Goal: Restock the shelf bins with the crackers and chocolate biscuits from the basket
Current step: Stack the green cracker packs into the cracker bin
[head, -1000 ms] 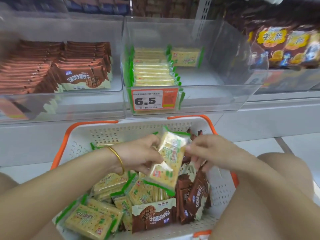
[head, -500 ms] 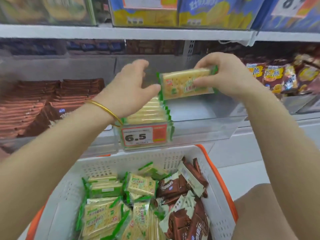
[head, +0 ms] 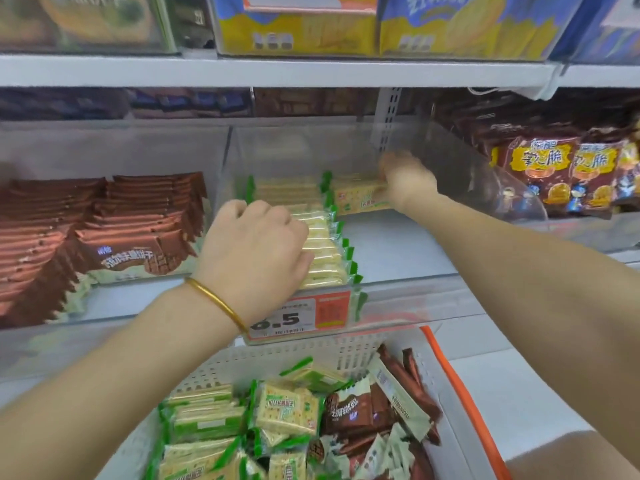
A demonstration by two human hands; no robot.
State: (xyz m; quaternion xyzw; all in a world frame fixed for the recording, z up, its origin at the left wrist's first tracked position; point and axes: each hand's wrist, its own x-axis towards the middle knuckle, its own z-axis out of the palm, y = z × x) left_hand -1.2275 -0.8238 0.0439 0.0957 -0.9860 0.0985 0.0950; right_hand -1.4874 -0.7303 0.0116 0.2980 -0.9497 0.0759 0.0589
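Right hand point(head: 406, 180) grips a cracker pack point(head: 358, 201) inside the bin point(head: 419, 281); left hand point(head: 256, 252) clasps the cracker row point(head: 327, 259).

Green-edged cracker packs point(head: 325, 247) stand in a row in the middle clear bin point(head: 415, 282). Brown chocolate biscuits point(head: 131, 216) fill the left bin point(head: 114, 147). Both kinds lie jumbled in the near basket point(head: 346, 355).

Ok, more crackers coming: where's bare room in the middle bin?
Bare: bin floor right of the cracker row, in front of the pack in the right hand. Crowded: its left side, under the left hand.
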